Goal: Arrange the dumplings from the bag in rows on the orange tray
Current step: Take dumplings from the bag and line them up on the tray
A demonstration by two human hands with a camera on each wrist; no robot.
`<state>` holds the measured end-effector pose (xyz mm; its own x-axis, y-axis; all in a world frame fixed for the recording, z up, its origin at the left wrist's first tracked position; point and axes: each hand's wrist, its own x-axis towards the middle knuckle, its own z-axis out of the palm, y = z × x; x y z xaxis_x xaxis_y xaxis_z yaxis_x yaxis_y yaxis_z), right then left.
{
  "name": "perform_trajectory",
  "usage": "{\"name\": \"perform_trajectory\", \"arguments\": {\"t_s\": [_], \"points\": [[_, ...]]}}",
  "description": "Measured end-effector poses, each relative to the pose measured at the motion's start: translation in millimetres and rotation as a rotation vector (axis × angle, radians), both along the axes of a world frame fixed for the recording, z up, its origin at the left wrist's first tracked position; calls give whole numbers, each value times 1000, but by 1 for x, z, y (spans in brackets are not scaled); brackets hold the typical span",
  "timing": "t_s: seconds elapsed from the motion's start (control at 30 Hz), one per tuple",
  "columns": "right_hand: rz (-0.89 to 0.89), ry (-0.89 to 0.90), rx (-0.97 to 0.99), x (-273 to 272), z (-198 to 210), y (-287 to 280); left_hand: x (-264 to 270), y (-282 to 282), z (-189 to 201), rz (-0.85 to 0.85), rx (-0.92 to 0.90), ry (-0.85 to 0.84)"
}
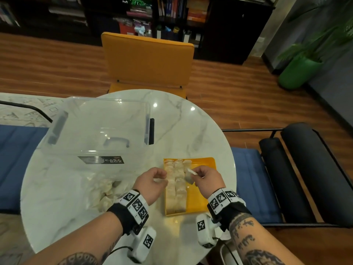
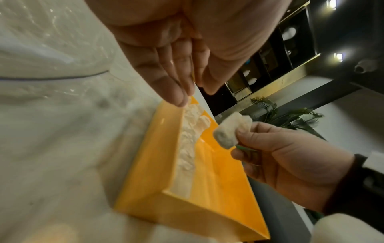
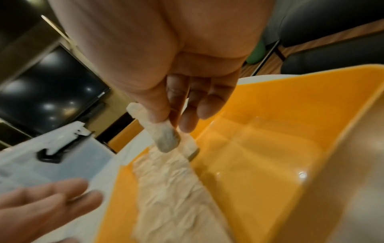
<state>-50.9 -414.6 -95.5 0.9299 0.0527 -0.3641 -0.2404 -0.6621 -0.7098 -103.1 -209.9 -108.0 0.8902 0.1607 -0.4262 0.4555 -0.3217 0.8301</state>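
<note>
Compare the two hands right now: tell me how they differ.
The right hand pinches a dumpling between thumb and fingers; the left hand holds nothing, its fingers loosely curled. The right hand hangs over the bare part of the orange tray, while the left hand sits at the tray's left edge, between the tray and the bag. Both are above the table and wear a tagged wrist band.

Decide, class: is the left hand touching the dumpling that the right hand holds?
Apart. The left wrist view shows open space between the left hand and the dumpling pinched by the right hand.
</note>
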Motion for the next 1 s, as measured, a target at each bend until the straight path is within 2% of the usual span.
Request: {"name": "perform_trajectory", "arguments": {"t_s": [0.1,0.23,0.4,0.63,1.0], "points": [[-30,50,-144,17,-5,-7,4,5,-8,-26,207,33],[25,119,-211,39,-11,-3,9,3,-14,-123,276,74],[-21,219,-197,55,-30,6,11,1,-18,-132,254,126],[-129,195,-248,63,-41,11,12,4,-20,-117,225,149],[-301,239,-98,57,-44,16,14,5,-21,-134,231,168]]}}
